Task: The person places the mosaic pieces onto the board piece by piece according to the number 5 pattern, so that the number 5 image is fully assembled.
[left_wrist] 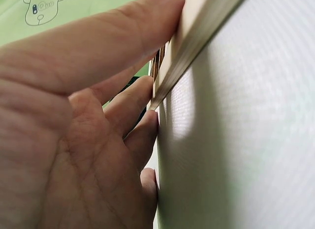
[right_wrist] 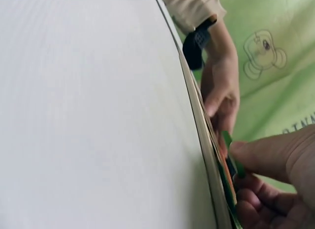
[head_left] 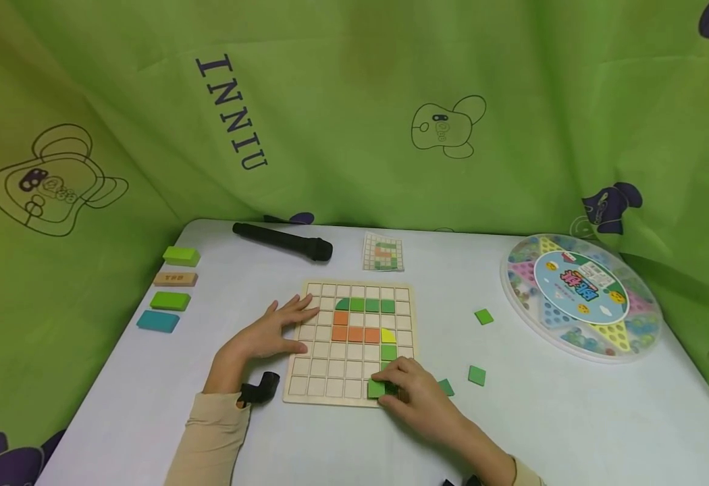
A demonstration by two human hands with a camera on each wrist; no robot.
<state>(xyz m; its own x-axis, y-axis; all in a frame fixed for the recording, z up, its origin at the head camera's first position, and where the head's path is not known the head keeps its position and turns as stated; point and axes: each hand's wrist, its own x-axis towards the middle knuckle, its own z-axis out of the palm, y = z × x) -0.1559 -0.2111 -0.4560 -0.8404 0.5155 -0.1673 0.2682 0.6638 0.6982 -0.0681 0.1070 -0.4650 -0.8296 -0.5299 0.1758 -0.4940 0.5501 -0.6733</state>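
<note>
A wooden grid board (head_left: 324, 368) lies on the table, with a curve of green and orange tiles and a yellow piece (head_left: 387, 335) in its cells. My left hand (head_left: 272, 331) rests at its left edge, thumb and fingers spread. In the left wrist view the thumb (left_wrist: 123, 30) touches the board's side. Over the bottom row, my right hand (head_left: 418, 398) pinches a green tile (head_left: 375, 389) between thumb and fingers. That tile (right_wrist: 228, 140) stands tilted in the right wrist view. The right fingers partly hide the lower right cells.
Loose green tiles (head_left: 477, 375) lie right of the board. Behind it are a small pattern card (head_left: 383, 252) and a black microphone (head_left: 284, 241). Several coloured blocks (head_left: 170, 301) line the left edge. A round board-game box (head_left: 582, 297) stands at the right.
</note>
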